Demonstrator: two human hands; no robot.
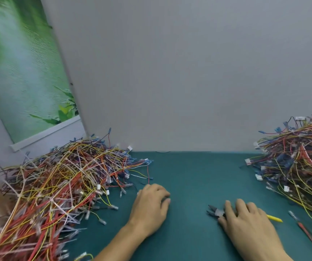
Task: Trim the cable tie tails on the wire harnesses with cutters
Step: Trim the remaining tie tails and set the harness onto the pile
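While the right hand (245, 219) is lying over the cutters (214, 211), its fingers are stretching almost straight across the handles and its thumb is sitting beside the pivot; whether it is actually gripping them cannot be told. The cutters are lying flat on the teal surface (189, 176), dark jaws slightly parted and pointing left, a yellow handle tip (275, 219) sticking out past the hand. Left of the cutters, the left hand (151, 206) is resting with loosely curled fingers, holding nothing. Further left of the cutters, a big pile of wire harnesses (57, 185) is sprawling, pale cable tie tails (56, 203) poking out. Right of the cutters, a second harness pile (302, 166) is sitting. Beyond the cutters, a grey wall (189, 72) is rising.
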